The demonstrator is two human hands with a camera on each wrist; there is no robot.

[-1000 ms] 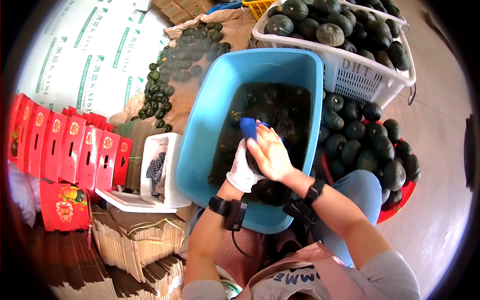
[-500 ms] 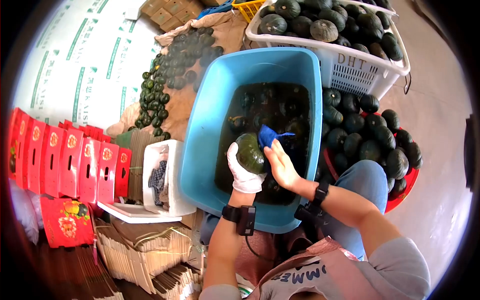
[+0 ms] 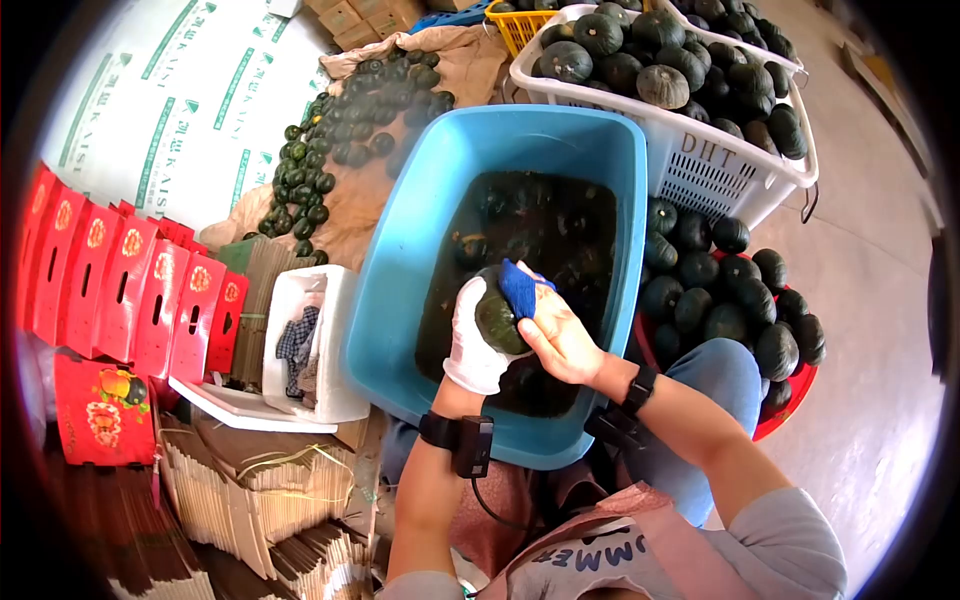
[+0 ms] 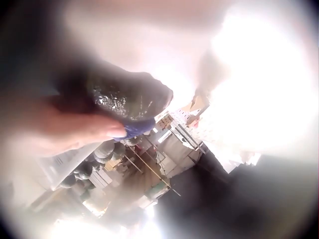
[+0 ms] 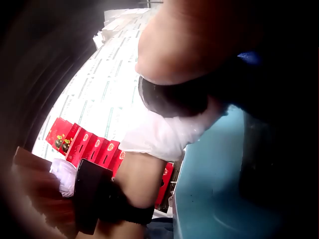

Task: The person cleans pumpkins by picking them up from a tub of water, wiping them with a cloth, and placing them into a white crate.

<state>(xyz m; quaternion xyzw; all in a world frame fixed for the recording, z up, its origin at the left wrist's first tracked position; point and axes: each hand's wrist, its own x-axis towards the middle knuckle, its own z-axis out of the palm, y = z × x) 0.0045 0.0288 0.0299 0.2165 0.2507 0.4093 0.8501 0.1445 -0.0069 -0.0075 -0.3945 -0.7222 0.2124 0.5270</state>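
Observation:
Over the water in a blue tub, the white-gloved left hand grips a wet dark green squash from its left side. The bare right hand holds a blue cloth against the squash's upper right side, thumb bent over the cloth. In the left wrist view the squash shines wet, with the blue cloth under the right hand's fingertips. The right wrist view shows the squash between the gloved left hand and the right hand. More squashes lie in the murky water.
A white crate heaped with squashes stands behind the tub at the right. Below it, a red basin holds more. Small squashes lie on a brown cloth at the back left. A foam box and red cartons stand left.
Across the frames, the right hand and cloth go from covering the squash, to its right side with the squash exposed, then back over its upper right. The left hand keeps its grip.

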